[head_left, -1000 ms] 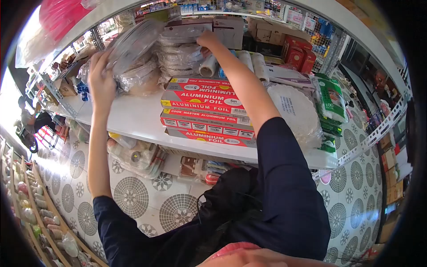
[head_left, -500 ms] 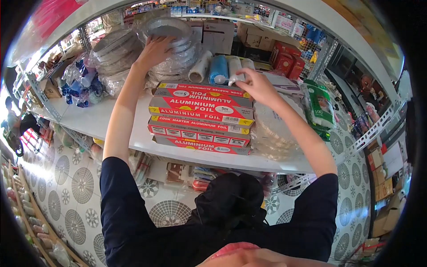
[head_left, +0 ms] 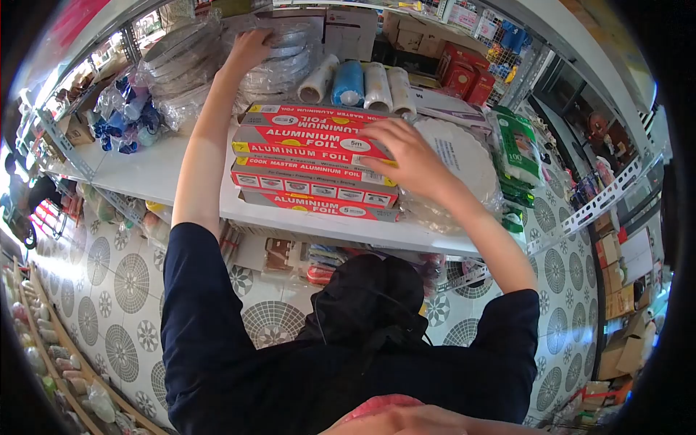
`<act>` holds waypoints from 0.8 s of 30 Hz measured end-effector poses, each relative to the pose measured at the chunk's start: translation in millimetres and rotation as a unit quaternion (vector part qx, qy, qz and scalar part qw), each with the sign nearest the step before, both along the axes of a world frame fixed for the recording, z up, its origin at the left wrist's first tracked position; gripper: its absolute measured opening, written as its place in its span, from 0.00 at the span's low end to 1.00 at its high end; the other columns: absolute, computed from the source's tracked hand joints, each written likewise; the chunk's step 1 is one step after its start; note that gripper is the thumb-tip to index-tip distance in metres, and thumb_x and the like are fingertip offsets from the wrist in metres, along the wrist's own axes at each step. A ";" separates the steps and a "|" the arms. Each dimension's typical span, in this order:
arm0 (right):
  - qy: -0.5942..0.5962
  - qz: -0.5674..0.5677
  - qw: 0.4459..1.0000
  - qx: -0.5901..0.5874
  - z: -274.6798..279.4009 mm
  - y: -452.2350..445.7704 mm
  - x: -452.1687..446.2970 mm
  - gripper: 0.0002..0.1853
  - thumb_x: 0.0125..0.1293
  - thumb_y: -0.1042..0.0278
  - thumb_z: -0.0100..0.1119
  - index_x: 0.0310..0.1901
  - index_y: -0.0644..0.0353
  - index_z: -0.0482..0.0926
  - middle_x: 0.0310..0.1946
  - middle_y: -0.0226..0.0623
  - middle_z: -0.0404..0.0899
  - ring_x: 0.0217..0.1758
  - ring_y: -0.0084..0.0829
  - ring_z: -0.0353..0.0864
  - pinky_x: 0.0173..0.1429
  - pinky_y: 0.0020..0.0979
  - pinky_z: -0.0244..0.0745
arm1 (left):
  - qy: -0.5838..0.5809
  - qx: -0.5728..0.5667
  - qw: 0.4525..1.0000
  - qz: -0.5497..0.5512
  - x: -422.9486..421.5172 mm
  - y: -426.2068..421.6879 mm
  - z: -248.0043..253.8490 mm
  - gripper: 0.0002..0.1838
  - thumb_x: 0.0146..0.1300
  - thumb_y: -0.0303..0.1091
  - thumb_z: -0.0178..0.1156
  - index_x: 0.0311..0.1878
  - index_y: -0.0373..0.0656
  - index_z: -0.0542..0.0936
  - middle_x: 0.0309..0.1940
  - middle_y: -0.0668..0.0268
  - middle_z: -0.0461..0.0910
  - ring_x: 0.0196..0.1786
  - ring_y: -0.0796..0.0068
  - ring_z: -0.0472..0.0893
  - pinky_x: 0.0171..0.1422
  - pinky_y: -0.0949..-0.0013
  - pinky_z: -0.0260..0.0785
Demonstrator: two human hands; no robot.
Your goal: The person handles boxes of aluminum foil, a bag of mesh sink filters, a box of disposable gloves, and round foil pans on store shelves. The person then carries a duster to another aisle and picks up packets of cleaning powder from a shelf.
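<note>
My left hand (head_left: 250,52) rests against a plastic-wrapped stack of round foil trays (head_left: 284,71), its fingers stretched over the upper side. My right hand (head_left: 409,161) is at the right end of a pile of aluminium foil boxes (head_left: 308,138). Its fingers lie over the top box and the thumb is spread apart, lower on the front. Behind the boxes are a blue roll (head_left: 349,83) and several clear wrap rolls (head_left: 377,85). To the right of the boxes lies a plastic-wrapped stack of scalloped white rounds (head_left: 457,156), partly behind my right forearm.
A second wrapped tray stack (head_left: 177,69) and a bag of blue-and-purple items (head_left: 127,123) stand on the left of the white shelf (head_left: 283,221). Green packs (head_left: 516,145) sit at the right end, near a perforated metal upright (head_left: 605,196). Red boxes (head_left: 467,72) are behind.
My right hand has left the clear roll and come down to the foil boxes, its fingers spreading. My left hand stays at the trays. The view has shifted slightly.
</note>
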State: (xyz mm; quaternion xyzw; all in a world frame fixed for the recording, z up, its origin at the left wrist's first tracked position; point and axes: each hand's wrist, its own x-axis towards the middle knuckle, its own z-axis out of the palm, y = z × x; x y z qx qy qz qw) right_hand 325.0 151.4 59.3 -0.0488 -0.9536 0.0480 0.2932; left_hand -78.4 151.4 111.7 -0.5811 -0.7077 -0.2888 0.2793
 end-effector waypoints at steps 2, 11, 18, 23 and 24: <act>-0.033 0.014 0.999 0.012 -9.4 -7.3 -0.8 0.23 0.62 0.56 0.61 0.55 0.60 0.75 0.54 0.43 0.73 0.61 0.43 0.68 0.69 0.42 0.58 | -0.022 -0.043 0.999 0.003 2.1 -2.1 -0.4 0.17 0.64 0.39 0.53 0.53 0.46 0.79 0.49 0.53 0.80 0.56 0.48 0.76 0.65 0.53 0.61; -0.013 -0.055 0.989 0.136 39.6 -70.0 82.5 0.22 0.59 0.62 0.64 0.55 0.54 0.75 0.61 0.39 0.68 0.69 0.43 0.62 0.72 0.51 0.53 | 0.065 0.111 0.992 -0.016 25.2 -20.5 4.7 0.32 0.56 0.40 0.64 0.66 0.57 0.67 0.64 0.65 0.64 0.69 0.52 0.61 0.71 0.32 0.43; 0.249 -0.237 0.868 0.358 138.6 -77.5 179.9 0.27 0.52 0.71 0.69 0.56 0.56 0.74 0.57 0.36 0.74 0.62 0.39 0.69 0.65 0.41 0.61 | -0.061 0.131 0.973 -0.180 151.8 -113.6 58.0 0.26 0.55 0.39 0.66 0.58 0.51 0.73 0.56 0.61 0.72 0.62 0.56 0.68 0.67 0.49 0.56; 0.319 -0.358 0.778 0.407 186.7 -45.6 206.1 0.29 0.51 0.59 0.72 0.54 0.56 0.73 0.49 0.36 0.76 0.55 0.39 0.72 0.60 0.38 0.65 | 0.207 0.384 0.900 -0.011 242.3 -169.1 119.3 0.25 0.53 0.40 0.68 0.56 0.51 0.76 0.51 0.64 0.77 0.56 0.60 0.73 0.65 0.58 0.59; 0.317 -0.374 0.765 0.417 192.0 -32.9 211.5 0.30 0.51 0.57 0.72 0.55 0.56 0.72 0.49 0.37 0.76 0.54 0.40 0.73 0.60 0.39 0.65 | 0.223 0.374 0.900 -0.029 247.2 -169.8 132.0 0.24 0.53 0.41 0.68 0.55 0.51 0.77 0.51 0.65 0.77 0.56 0.60 0.73 0.65 0.57 0.59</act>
